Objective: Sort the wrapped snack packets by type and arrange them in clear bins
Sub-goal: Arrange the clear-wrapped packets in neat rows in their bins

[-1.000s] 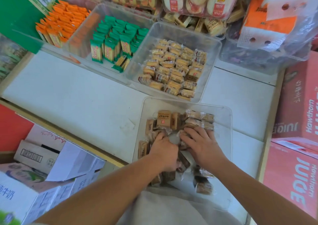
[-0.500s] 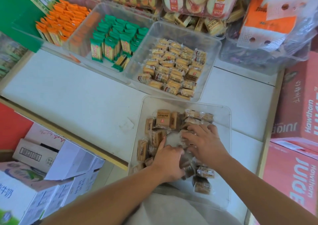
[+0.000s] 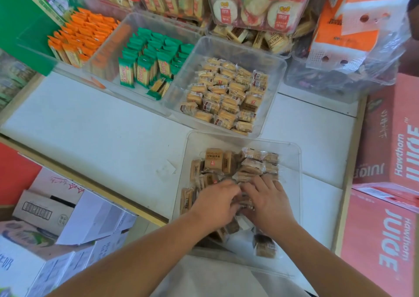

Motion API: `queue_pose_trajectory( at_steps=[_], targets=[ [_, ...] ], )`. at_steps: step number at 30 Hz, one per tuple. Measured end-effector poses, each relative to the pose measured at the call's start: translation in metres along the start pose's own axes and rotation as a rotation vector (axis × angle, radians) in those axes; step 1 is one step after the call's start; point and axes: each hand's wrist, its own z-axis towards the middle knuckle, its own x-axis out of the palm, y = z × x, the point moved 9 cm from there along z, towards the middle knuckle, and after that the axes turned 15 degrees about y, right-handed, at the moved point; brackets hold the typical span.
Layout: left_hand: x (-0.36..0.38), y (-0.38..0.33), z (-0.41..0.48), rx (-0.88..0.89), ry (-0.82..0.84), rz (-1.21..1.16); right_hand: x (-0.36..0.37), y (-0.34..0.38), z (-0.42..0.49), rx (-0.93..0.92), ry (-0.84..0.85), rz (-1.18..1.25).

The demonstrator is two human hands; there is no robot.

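1. Gathering packets: both hands work inside the near clear bin (image 3: 291, 178), which sits at the bench (image 3: 90, 124) edge nearest me, keeping reach short.
2. Left hand (image 3: 215, 202): fingers curl among the brown packets (image 3: 214, 161). Blur hides the grip, so I cannot tell whether it clamps one.
3. Right hand (image 3: 269, 202): grip apart, fingers fairly straight on the heap; I judge it herds loose packets into rows.
4. Brown packets: small blocky cakes in glossy, crinkled film. The far ones stand on edge; the near ones lie scattered.
5. Behind: rigid transparent bins hold tan packets (image 3: 226, 97), green packets (image 3: 145, 69) and orange packets (image 3: 77, 38), one type each.
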Motion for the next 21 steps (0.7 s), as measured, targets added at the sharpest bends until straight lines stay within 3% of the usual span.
queue_pose_trajectory(
  at_steps=[3,6,8,10,14,18,21],
  targets=[
    [-0.033,0.017,-0.016,-0.057,-0.204,0.363,0.003,-0.002,0.003,0.085,-0.013,-0.014],
    [-0.033,0.048,-0.014,-0.222,-0.077,0.568,0.004,-0.001,0.004,0.087,-0.011,-0.003],
    [-0.027,0.053,-0.009,-0.236,0.017,0.594,0.003,-0.002,0.006,0.081,0.014,0.022],
    [-0.028,0.051,-0.009,-0.216,0.008,0.535,0.000,-0.006,0.007,0.085,0.030,0.070],
    [-0.036,0.044,-0.022,-0.181,-0.034,0.174,-0.008,-0.009,0.002,0.074,0.058,0.214],
    [-0.056,0.037,-0.050,-0.075,-0.228,0.011,-0.028,0.001,-0.008,-0.003,-0.022,0.585],
    [-0.052,0.030,-0.067,-0.043,-0.223,-0.329,-0.043,0.021,-0.014,-0.128,-0.011,0.733]
  ],
)
